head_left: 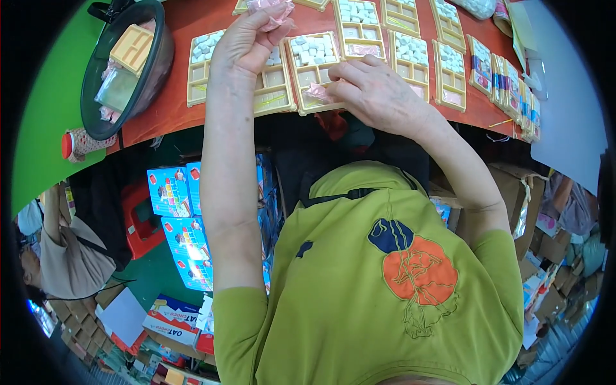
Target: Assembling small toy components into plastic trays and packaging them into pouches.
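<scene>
My left hand (253,42) is raised over the far part of the red table, closed around a bunch of small pink packets (274,14). Under its wrist lies a cream compartment tray (274,80) with a thin yellow piece in it. My right hand (378,93) bends over the neighbouring cream tray (310,110), its thumb and fingers pinched at the edge of a pink packet (317,92) in a lower compartment. White cubes (312,48) fill that tray's upper compartment. The tips of the right fingers are partly hidden.
More cream trays with white cubes (410,48) stand in rows across the red table (176,64). Left is a dark basin (165,58) holding trays and pink packets; beside it stands a red-lidded jar (83,145). Stacked packed trays (507,83) line the right. Blue boxes (186,244) stand below.
</scene>
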Demonstrator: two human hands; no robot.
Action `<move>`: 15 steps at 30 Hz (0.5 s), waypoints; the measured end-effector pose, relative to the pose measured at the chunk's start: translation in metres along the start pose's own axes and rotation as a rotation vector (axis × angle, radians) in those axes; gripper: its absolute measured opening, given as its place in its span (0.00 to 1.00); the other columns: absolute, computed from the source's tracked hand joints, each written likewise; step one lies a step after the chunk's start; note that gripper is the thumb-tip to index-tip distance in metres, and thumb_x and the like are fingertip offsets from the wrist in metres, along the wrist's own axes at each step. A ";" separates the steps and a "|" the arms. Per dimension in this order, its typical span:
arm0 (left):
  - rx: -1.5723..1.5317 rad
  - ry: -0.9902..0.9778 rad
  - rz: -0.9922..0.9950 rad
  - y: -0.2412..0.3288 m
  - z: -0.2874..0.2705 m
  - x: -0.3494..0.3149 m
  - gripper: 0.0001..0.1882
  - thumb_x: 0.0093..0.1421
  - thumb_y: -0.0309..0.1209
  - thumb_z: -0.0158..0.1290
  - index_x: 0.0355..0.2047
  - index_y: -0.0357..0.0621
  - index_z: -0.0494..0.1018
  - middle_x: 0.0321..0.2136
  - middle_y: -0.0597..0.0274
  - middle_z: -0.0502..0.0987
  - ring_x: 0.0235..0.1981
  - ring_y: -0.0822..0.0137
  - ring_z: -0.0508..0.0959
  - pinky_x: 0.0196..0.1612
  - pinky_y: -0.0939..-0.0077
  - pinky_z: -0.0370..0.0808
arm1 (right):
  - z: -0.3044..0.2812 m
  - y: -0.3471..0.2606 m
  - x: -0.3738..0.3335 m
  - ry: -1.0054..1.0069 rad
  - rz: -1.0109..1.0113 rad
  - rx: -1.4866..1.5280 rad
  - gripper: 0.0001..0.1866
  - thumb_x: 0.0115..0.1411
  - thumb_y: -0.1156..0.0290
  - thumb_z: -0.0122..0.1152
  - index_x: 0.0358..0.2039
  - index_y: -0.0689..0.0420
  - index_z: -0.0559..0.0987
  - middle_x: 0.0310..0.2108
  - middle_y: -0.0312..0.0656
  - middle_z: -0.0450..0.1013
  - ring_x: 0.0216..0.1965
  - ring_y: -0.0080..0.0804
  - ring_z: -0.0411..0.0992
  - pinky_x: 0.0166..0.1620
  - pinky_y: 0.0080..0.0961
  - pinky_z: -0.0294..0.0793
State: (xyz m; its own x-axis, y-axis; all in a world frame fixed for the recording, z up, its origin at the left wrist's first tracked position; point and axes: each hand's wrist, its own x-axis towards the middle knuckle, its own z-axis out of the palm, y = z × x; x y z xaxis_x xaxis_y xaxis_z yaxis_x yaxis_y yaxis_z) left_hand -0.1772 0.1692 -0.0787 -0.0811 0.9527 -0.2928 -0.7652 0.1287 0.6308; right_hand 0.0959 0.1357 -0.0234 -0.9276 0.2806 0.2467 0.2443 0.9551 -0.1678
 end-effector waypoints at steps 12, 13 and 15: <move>0.061 -0.055 0.051 0.010 0.011 -0.020 0.21 0.56 0.20 0.61 0.51 0.32 0.71 0.45 0.46 0.78 0.44 0.60 0.81 0.40 0.77 0.86 | 0.005 0.000 0.020 0.159 0.142 0.268 0.09 0.56 0.78 0.59 0.39 0.60 0.78 0.35 0.42 0.72 0.37 0.42 0.73 0.42 0.34 0.73; 0.079 -0.058 0.063 0.004 0.017 -0.025 0.21 0.55 0.19 0.62 0.49 0.31 0.72 0.43 0.49 0.79 0.43 0.61 0.82 0.40 0.76 0.86 | 0.007 0.006 0.030 0.282 0.152 0.274 0.08 0.59 0.77 0.59 0.40 0.60 0.78 0.34 0.42 0.73 0.33 0.42 0.75 0.37 0.34 0.74; 0.103 -0.063 0.089 -0.002 0.029 -0.031 0.18 0.54 0.20 0.64 0.45 0.33 0.74 0.39 0.54 0.81 0.39 0.65 0.83 0.38 0.75 0.86 | 0.000 0.007 0.050 0.400 0.206 0.289 0.07 0.60 0.75 0.60 0.39 0.60 0.78 0.34 0.42 0.73 0.32 0.40 0.75 0.36 0.34 0.74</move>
State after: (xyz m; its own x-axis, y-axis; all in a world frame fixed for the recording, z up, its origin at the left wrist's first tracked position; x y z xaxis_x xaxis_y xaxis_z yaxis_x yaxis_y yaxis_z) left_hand -0.1546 0.1472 -0.0493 -0.1032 0.9765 -0.1891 -0.6869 0.0675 0.7236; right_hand 0.0511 0.1561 -0.0122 -0.6749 0.5276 0.5159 0.2694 0.8270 -0.4934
